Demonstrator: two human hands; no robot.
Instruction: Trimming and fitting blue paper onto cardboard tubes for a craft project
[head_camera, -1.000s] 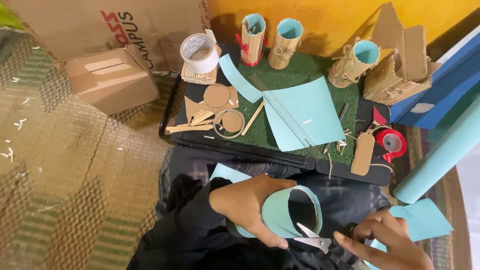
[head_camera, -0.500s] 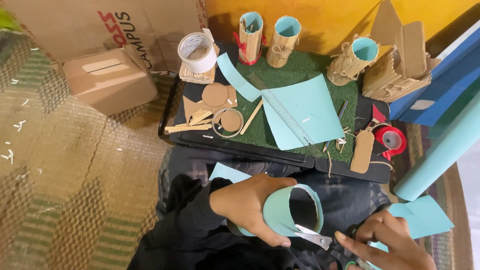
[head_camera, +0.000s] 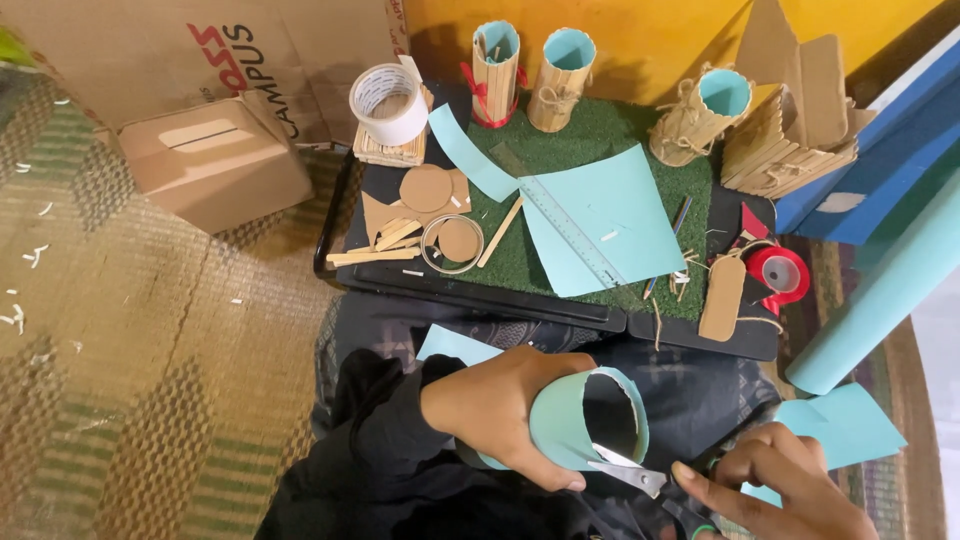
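left hand (head_camera: 495, 405): wrapped around a teal paper tube (head_camera: 580, 420), fingers clamped on its outer wall, open mouth turned up toward the camera.
right hand (head_camera: 775, 490): closed on the handles of a pair of scissors (head_camera: 630, 472); blade tips meet the tube's lower rim.
tube position: over the lap, near the front edge of the black tray (head_camera: 480, 295), apart from it.
step in hand: judged to be trimming the tube's rim; the upper edge looks ragged.
next move calls for: a steady grip, the tube turned little by little so the blades follow the rim.
tray contents: clear ruler (head_camera: 565, 225) lying across a teal sheet (head_camera: 610, 215) on green turf; cardboard discs (head_camera: 430, 188); white tape roll (head_camera: 388, 100).
right of tray: red tape roll (head_camera: 780, 272) beside a kraft tag (head_camera: 722, 297).
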